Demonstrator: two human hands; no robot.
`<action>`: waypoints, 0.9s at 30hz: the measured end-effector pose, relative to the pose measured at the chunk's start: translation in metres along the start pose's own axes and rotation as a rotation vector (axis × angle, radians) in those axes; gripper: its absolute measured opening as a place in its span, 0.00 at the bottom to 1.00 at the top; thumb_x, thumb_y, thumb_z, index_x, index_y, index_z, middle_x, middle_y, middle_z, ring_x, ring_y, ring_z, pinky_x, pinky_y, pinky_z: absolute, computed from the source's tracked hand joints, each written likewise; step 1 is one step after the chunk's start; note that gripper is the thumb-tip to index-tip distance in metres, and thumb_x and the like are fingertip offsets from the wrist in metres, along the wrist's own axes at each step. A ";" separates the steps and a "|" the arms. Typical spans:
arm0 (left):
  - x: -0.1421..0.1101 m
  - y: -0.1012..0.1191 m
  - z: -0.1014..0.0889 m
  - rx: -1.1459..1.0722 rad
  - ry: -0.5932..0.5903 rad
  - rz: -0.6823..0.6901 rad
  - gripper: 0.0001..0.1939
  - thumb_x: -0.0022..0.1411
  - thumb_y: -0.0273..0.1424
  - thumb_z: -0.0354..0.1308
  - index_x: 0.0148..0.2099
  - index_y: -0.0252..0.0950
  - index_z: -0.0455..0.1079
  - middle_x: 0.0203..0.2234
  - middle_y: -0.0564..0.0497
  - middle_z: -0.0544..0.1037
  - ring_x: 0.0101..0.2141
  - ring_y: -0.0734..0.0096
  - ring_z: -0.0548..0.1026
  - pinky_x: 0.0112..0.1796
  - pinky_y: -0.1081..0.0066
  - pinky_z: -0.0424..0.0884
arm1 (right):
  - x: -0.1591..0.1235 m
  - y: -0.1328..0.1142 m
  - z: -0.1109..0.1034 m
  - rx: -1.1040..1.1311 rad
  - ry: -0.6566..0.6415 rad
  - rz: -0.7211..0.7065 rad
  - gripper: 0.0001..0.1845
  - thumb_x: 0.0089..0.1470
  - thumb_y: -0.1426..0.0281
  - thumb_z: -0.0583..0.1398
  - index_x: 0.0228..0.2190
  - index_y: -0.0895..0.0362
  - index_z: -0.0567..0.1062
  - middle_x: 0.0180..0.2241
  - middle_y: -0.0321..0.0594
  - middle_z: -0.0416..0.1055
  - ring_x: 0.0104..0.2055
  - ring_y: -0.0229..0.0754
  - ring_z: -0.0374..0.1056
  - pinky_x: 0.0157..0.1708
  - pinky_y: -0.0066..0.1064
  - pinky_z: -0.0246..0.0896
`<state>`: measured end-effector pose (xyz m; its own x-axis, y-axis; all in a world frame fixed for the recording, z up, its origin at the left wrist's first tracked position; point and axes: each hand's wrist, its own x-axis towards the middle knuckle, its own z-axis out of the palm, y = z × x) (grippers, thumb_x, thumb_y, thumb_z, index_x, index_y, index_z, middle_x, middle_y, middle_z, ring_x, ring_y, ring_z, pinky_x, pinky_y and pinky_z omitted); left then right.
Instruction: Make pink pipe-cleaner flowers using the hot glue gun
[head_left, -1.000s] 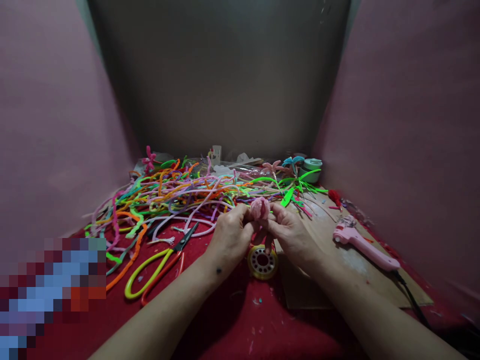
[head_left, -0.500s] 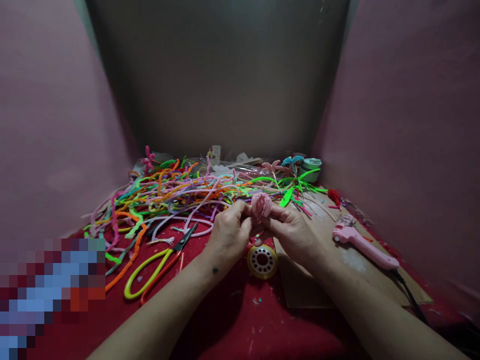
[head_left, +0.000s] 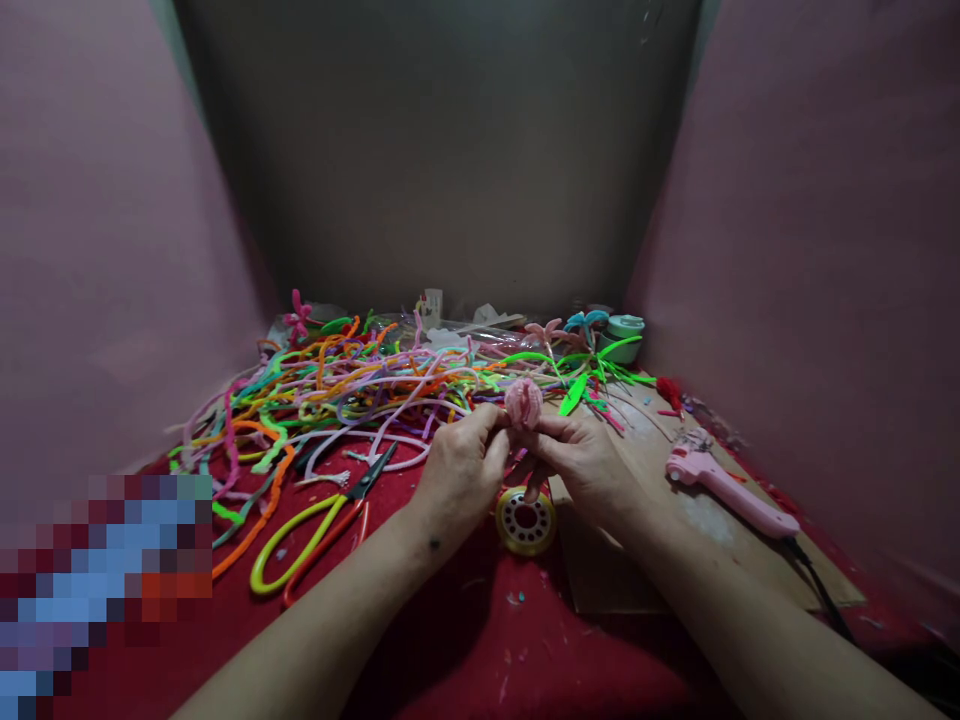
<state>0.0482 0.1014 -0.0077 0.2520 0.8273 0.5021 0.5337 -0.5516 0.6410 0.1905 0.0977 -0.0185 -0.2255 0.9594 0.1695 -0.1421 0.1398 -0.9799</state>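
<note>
A rounded pink pipe-cleaner flower [head_left: 523,402] stands up between my two hands, its looped petals drawn together like a bud. My left hand [head_left: 466,460] pinches its lower left side between thumb and forefinger. From the other side, my right hand [head_left: 574,458] is closed on the base, its thumb and forefinger near the left fingertips. The lower end of the flower is hidden by my fingers. Just below the hands lies a yellow-rimmed spool [head_left: 526,522] with a ring of holes.
Colourful pipe cleaners [head_left: 360,385] heap across the back left. Scissors [head_left: 322,525] with yellow and red handles lie left of my hands. At right, a pink glue gun [head_left: 731,490] rests on a brown board [head_left: 622,575]. Finished-looking flowers [head_left: 589,322] and a lidded jar [head_left: 622,338] stand behind.
The pink flower has turned slightly and tilted more upright between my fingers. My right fingers have shifted, with the lower ones spreading down a little. Both hands keep their place.
</note>
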 end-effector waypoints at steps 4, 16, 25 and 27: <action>0.001 -0.002 0.000 0.022 -0.021 0.013 0.08 0.57 0.25 0.49 0.29 0.35 0.68 0.21 0.54 0.72 0.23 0.76 0.68 0.27 0.76 0.61 | -0.001 0.001 0.002 -0.039 -0.013 0.023 0.12 0.46 0.64 0.61 0.29 0.60 0.77 0.18 0.34 0.68 0.17 0.32 0.63 0.16 0.24 0.61; -0.005 -0.006 0.006 0.222 0.061 0.205 0.08 0.59 0.25 0.47 0.30 0.36 0.64 0.25 0.51 0.69 0.27 0.73 0.67 0.30 0.74 0.62 | -0.002 0.006 0.001 -0.175 -0.053 -0.058 0.08 0.48 0.72 0.55 0.30 0.56 0.74 0.15 0.30 0.67 0.16 0.33 0.61 0.17 0.24 0.60; 0.000 -0.003 0.002 0.040 0.128 0.062 0.07 0.57 0.30 0.52 0.28 0.36 0.67 0.23 0.52 0.71 0.26 0.74 0.68 0.29 0.74 0.64 | -0.002 -0.001 0.004 -0.148 0.009 -0.042 0.08 0.51 0.67 0.55 0.27 0.58 0.72 0.16 0.30 0.65 0.16 0.32 0.59 0.16 0.24 0.56; 0.004 -0.001 0.000 -0.187 0.081 -0.130 0.07 0.54 0.33 0.56 0.28 0.34 0.69 0.21 0.54 0.72 0.23 0.75 0.67 0.26 0.75 0.64 | -0.002 -0.003 0.004 -0.100 0.004 -0.022 0.09 0.51 0.65 0.56 0.28 0.58 0.72 0.17 0.30 0.65 0.16 0.32 0.60 0.16 0.24 0.55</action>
<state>0.0484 0.1049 -0.0064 0.1215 0.8857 0.4482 0.3964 -0.4572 0.7961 0.1874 0.0942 -0.0158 -0.2198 0.9567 0.1907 -0.0500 0.1842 -0.9816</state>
